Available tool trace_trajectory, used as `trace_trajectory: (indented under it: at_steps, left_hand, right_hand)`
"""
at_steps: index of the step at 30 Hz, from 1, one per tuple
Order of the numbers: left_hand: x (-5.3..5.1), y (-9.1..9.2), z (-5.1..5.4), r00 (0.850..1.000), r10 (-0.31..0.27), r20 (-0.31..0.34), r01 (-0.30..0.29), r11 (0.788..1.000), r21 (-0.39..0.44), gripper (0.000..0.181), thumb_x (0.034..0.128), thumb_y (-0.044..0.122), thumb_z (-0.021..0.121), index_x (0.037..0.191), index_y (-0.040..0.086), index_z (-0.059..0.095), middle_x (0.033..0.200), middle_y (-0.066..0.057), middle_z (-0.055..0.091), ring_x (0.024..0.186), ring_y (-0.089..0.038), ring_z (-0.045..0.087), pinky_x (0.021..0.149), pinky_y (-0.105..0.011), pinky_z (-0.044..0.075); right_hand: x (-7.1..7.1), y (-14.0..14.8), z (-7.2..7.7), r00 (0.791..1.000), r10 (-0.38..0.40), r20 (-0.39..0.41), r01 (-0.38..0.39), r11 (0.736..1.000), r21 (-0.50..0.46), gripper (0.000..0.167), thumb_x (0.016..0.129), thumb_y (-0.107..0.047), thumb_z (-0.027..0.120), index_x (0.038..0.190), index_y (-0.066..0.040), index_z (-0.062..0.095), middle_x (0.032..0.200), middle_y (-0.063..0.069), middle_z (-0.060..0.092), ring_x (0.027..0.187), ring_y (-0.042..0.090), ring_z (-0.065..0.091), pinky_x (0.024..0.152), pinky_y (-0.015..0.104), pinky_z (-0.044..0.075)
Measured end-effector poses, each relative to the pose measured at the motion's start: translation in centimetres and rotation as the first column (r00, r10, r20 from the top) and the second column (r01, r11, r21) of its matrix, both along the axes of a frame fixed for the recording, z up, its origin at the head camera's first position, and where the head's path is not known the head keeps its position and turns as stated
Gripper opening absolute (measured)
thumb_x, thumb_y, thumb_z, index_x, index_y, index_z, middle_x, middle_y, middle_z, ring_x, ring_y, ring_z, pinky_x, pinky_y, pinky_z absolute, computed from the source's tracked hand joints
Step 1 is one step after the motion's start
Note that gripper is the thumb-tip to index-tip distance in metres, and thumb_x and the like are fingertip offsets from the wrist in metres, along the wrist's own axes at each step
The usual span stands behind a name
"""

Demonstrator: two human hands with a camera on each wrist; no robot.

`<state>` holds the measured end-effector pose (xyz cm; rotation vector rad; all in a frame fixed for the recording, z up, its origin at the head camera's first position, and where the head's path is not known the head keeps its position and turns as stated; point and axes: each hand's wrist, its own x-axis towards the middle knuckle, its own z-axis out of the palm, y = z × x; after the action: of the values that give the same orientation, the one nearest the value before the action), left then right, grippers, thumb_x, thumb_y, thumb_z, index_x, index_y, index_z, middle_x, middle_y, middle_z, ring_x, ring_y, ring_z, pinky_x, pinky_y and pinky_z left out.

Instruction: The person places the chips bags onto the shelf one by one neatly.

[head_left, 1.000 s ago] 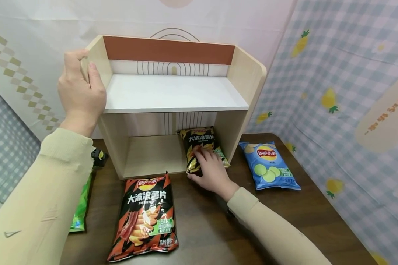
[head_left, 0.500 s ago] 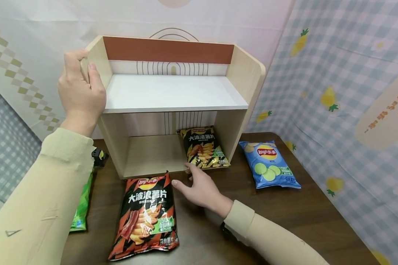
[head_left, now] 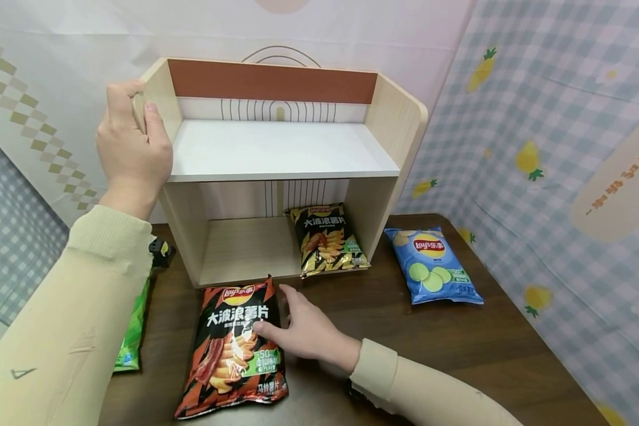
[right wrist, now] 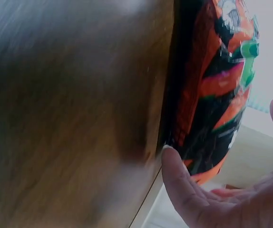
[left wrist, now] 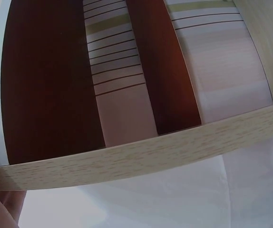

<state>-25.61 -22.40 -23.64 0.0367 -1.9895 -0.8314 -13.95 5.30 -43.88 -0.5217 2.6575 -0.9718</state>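
The left hand [head_left: 135,142] grips the upper left side panel of a wooden shelf unit [head_left: 284,151], thumb on the inner side. At the right edge of the red and black chip bag [head_left: 229,355], the right hand [head_left: 311,328] has its thumb over the bag's face and its fingers spread beside it. In the right wrist view a fingertip of the right hand [right wrist: 208,199] is at the lower edge of the bag [right wrist: 217,104]. On the lower shelf, against the right panel, lies a black and gold chip bag [head_left: 327,236].
A blue chip bag [head_left: 431,266] lies on the dark wooden table [head_left: 458,367] right of the shelf unit. Partly hidden by the left sleeve are a green bag [head_left: 133,334] and a small black object [head_left: 161,252]. Patterned cloth [head_left: 554,177] hangs at the right.
The right hand has come off the black and gold bag and moved left and nearer, to the red and black bag. The left hand keeps its grip on the panel.
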Motion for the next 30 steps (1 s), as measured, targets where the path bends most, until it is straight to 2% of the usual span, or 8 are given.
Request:
trace_trajectory:
  at_steps: [4,7,11,18,24,30]
  left_hand:
    - [0.0,0.0,0.0,1.000,0.000,0.006,0.000,1.000,0.007,0.036,0.0991,0.035,0.040,0.130,0.018,0.048,0.128,-0.005,0.060,0.112,-0.028,0.059,0.087,-0.051,0.046]
    - [-0.1,0.1,0.0,1.000,0.001,0.005,-0.001,1.000,0.012,0.036,0.0990,0.034,0.040,0.130,0.017,0.048,0.128,-0.005,0.061,0.112,-0.027,0.059,0.089,-0.050,0.046]
    - [-0.1,0.0,0.0,1.000,0.002,-0.005,-0.002,1.000,0.016,0.036,0.0987,0.034,0.041,0.129,0.016,0.049,0.128,-0.004,0.060,0.113,-0.025,0.059,0.091,-0.047,0.046]
    - [-0.2,0.0,0.0,1.000,0.002,-0.017,-0.001,1.000,0.021,0.036,0.0983,0.033,0.042,0.128,0.015,0.050,0.129,-0.001,0.060,0.113,-0.023,0.059,0.091,-0.045,0.046]
    - [-0.1,0.1,0.0,1.000,0.005,-0.015,-0.004,1.000,0.023,0.036,0.0984,0.034,0.041,0.128,0.016,0.049,0.128,-0.001,0.060,0.112,-0.023,0.059,0.091,-0.045,0.047]
    - [-0.1,0.2,0.0,1.000,0.000,-0.009,0.000,1.000,0.014,0.036,0.0989,0.034,0.040,0.128,0.015,0.049,0.130,-0.002,0.059,0.113,-0.024,0.059,0.091,-0.046,0.047]
  right_hand:
    - [0.6,-0.7,0.0,0.999,-0.025,0.022,0.024,0.999,0.037,0.110,0.075,-0.083,0.048,0.156,-0.018,0.014,0.154,0.018,0.026,0.117,0.033,0.055,0.092,0.051,0.045]
    - [0.8,-1.2,-0.1,0.999,-0.035,0.040,0.033,0.998,0.047,0.114,0.073,-0.084,0.050,0.157,-0.019,0.009,0.156,0.016,0.024,0.128,0.035,0.045,0.095,0.051,0.043]
    - [1.1,-1.8,-0.3,0.998,-0.032,0.051,0.029,0.998,0.058,0.121,0.069,-0.086,0.051,0.157,-0.017,0.003,0.156,0.017,0.021,0.131,0.035,0.040,0.097,0.049,0.042]
    - [1.4,-2.4,-0.7,0.995,-0.034,0.095,0.029,0.998,0.056,0.128,0.065,-0.087,0.054,0.156,-0.021,-0.006,0.157,0.024,0.013,0.131,0.042,0.039,0.093,0.052,0.045]
    - [1.4,-2.8,-1.1,0.995,-0.025,0.097,0.020,0.998,0.053,0.130,0.065,-0.084,0.060,0.156,-0.017,-0.004,0.155,0.027,0.014,0.133,0.042,0.035,0.096,0.051,0.043]
    - [1.1,-2.8,-1.4,0.989,-0.034,0.143,0.034,0.999,0.002,0.128,0.068,-0.078,0.065,0.156,-0.014,-0.002,0.155,0.027,0.013,0.134,0.042,0.033,0.099,0.052,0.040]
